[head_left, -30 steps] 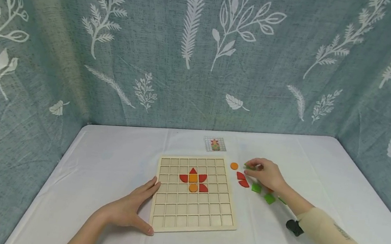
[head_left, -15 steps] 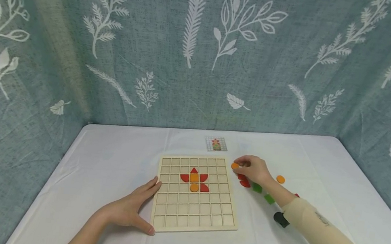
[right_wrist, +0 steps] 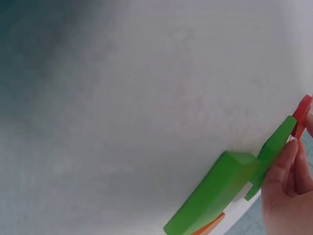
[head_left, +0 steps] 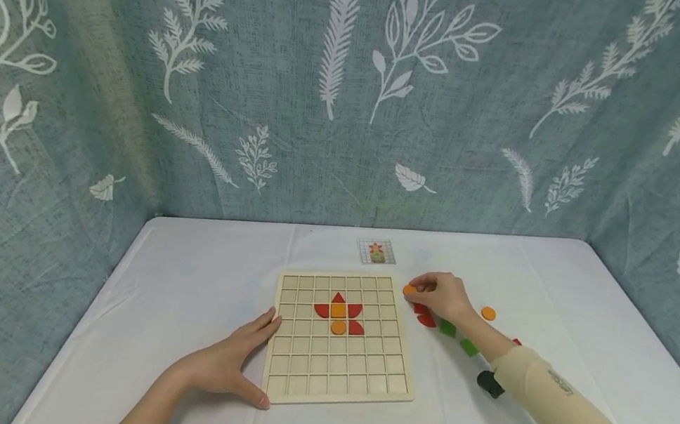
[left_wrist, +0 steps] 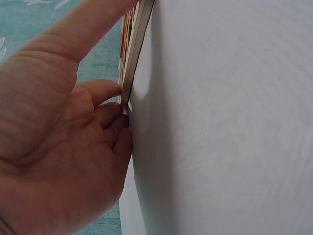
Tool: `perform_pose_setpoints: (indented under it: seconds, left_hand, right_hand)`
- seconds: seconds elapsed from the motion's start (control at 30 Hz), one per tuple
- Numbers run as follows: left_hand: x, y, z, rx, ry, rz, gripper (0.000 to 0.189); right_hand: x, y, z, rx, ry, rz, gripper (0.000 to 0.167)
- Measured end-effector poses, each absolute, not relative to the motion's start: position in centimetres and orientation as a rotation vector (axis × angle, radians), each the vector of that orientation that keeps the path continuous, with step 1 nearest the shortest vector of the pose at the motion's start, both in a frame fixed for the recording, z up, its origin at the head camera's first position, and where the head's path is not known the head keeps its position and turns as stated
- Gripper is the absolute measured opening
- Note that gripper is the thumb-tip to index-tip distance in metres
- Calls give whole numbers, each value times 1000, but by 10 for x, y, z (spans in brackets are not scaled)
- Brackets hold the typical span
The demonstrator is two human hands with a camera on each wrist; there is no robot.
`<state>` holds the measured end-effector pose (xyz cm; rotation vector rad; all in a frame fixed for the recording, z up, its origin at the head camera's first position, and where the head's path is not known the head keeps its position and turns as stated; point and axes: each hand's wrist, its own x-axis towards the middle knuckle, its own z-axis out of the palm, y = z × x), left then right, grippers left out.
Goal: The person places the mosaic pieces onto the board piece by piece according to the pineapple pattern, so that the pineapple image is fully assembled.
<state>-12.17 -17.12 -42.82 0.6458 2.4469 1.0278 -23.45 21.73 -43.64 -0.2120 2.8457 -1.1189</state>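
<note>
My left hand (head_left: 229,361) rests at the left side of a pale wooden grid board (head_left: 339,374), fingers along the edge and thumb at the near corner. The left wrist view shows the board's edge (left_wrist: 134,58) against these fingers. In the grid sit an orange square (head_left: 337,311), an orange disc (head_left: 338,327) and several red pieces (head_left: 356,327). Just right of the board, my right hand (head_left: 444,297) pinches a second orange disc (head_left: 410,290) between thumb and fingers. Below that hand lie red quarter-round pieces (head_left: 426,320) and green pieces (head_left: 448,328).
A small card (head_left: 376,251) printed with a coloured figure on a grid lies behind the board. Another orange disc (head_left: 488,314) lies beyond the right forearm, and a red piece (head_left: 516,341) peeks out beside the sleeve. A patterned curtain (head_left: 345,170) hangs behind the white table (head_left: 213,260).
My right hand has moved left from a green piece to the orange disc by the board, uncovering the other disc farther right. The left hand has stayed in place.
</note>
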Motion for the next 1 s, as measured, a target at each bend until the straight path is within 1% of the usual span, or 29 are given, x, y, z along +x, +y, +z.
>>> perform_pose_setpoints:
  seconds: [0.27,0.57,0.83,1.0]
  left_hand:
    - [-122,-171,-428,644,2448,1021,124]
    - [-124,-171,-426,643,2458,1008,125]
    - [-124,-172,-425,653,2459,1005,124]
    - [-124,-172,-425,648,2458,1007,124]
  right_hand:
    - [-217,212,-428,-228,2747,-1254,29]
    - [-190,189,-425,-282,2616,-1364,26]
    - [-172,166,-429,-569,2545,-1282,20]
    - [-167,157,-434,-676,2543,-1243,18]
